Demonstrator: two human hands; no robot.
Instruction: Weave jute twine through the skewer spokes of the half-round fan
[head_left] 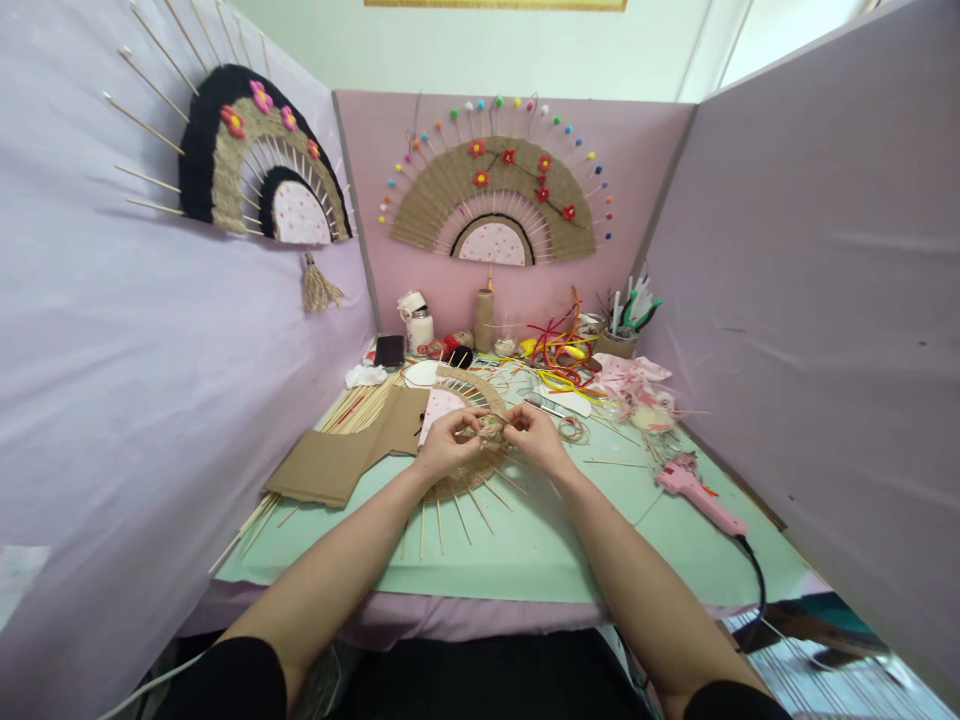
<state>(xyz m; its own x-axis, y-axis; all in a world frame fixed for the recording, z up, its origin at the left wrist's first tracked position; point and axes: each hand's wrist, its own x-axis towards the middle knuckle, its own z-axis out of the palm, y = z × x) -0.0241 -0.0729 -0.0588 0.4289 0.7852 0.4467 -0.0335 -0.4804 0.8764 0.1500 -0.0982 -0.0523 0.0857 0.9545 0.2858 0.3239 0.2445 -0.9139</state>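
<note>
My left hand [452, 442] and my right hand [534, 438] meet over a half-round fan [466, 484] of thin wooden sticks woven with tan jute twine. Both hands are closed in a pinch, thumb against fingers. A short length of jute twine [493, 421] runs between their fingertips, partly hidden by them. The fan lies flat, its bare stick ends spread toward me and its pink-dotted white centre [441, 408] to the left. Just right of my right hand lies a loose coil of twine [574, 431].
Brown cardboard [330, 466] and a bundle of sticks [358, 405] lie left. A pink glue gun [701, 497] rests at right, its cord off the edge. Coloured pipe cleaners [562, 350], a twine spool [484, 320] and a white bottle [417, 325] stand behind. Partitions enclose the table.
</note>
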